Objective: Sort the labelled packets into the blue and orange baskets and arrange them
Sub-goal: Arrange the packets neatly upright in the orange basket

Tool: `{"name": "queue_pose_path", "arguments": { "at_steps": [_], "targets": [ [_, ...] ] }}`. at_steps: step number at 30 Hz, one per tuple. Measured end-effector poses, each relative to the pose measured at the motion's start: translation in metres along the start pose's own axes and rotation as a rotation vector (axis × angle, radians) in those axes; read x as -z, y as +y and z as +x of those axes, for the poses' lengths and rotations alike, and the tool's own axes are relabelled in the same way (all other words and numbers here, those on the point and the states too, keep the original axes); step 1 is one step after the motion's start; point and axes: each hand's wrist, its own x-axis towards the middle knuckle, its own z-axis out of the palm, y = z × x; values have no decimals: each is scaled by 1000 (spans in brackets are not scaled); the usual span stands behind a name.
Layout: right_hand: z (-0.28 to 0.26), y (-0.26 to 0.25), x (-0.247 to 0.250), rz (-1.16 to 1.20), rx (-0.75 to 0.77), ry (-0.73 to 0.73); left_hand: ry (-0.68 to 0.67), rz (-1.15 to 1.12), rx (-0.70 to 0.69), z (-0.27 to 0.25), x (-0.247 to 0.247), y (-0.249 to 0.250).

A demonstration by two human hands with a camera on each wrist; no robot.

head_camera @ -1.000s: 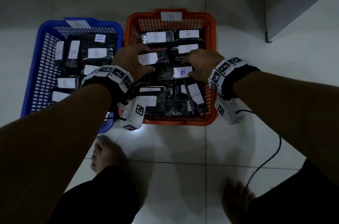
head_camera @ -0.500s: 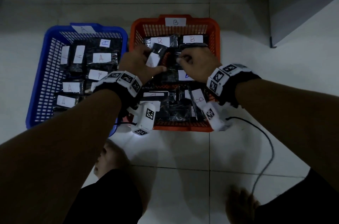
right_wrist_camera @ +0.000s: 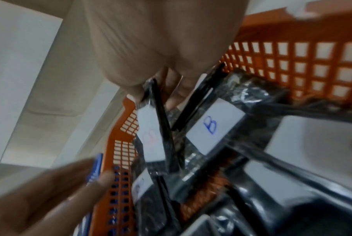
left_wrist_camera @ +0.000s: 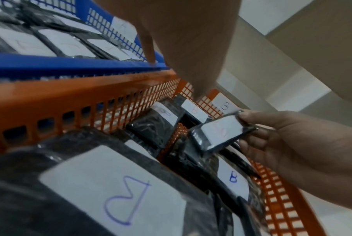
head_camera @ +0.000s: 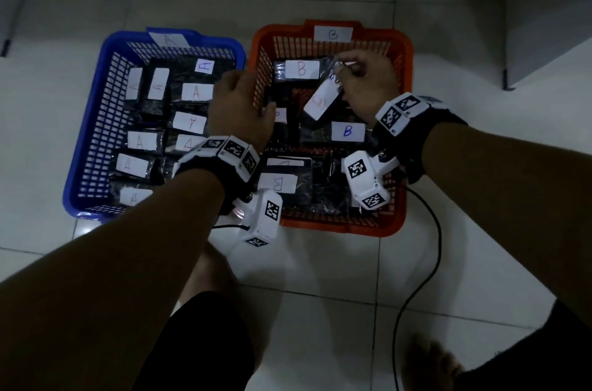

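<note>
The blue basket (head_camera: 86, 121), tagged A, holds several black packets with A labels (head_camera: 197, 91). Beside it on the right, the orange basket (head_camera: 336, 227), tagged B, holds several packets with B labels (head_camera: 301, 69). My right hand (head_camera: 352, 76) pinches the top edge of one black packet with a red B label (head_camera: 322, 99) and holds it tilted above the orange basket's middle; the same packet (left_wrist_camera: 221, 132) also shows from the left wrist and hangs from my fingertips (right_wrist_camera: 150, 135) in the right wrist view. My left hand (head_camera: 238, 96) holds nothing, and one finger (left_wrist_camera: 150, 60) touches the blue rim where the two baskets meet.
Both baskets stand side by side on a white tiled floor. A black cable (head_camera: 432, 246) runs from my right wrist down across the tiles. My bare feet (head_camera: 205, 281) are just in front of the baskets. A grey wall corner (head_camera: 544, 22) stands at the back right.
My left hand held the red B packet half a second ago. It has let go and moved left to the basket rims; my right hand now pinches that packet.
</note>
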Motion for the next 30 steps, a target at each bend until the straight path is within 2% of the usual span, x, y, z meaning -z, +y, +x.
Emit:
{"name": "queue_pose_path", "arguments": {
  "at_steps": [3, 6, 12, 14, 25, 30],
  "targets": [
    [13, -10, -4, -14, 86, 96, 28, -27, 98, 5, -7, -3],
    [24, -16, -14, -49, 148, 104, 35, -7, 112, 9, -14, -7],
    [33, -6, -38, -225, 186, -121, -18, -71, 162, 3, -23, -15],
    [36, -4, -41, -248, 169, -141, -20, -86, 163, 0, -25, -14],
    [45, -2, -51, -150, 116, -65, 23, -118, 115, -1, -31, -17],
    [47, 0, -50, -117, 115, 18, 29, -127, 129, 0, -30, -17]
  ]
}}
